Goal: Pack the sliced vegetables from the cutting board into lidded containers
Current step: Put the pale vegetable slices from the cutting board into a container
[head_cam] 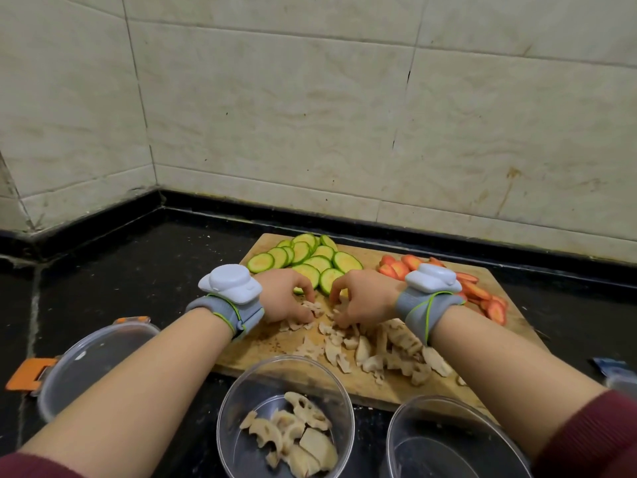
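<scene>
Gathering: left hand (286, 300) and right hand (363, 298) curl their fingertips round lotus root slices (396, 339) mid cutting board (262, 351).
Middle container (228, 408): toward the person, nearer the left hand, part filled.

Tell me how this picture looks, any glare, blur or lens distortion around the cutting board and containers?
Head view: wide-angle bending curves the grout lines of the tiled wall; light is soft and dim, shadows faint; pale glare streaks the rim of the middle container; the zucchini slices are sharp, while the left hand and right hand gripping lotus root slices look slightly soft.
</scene>
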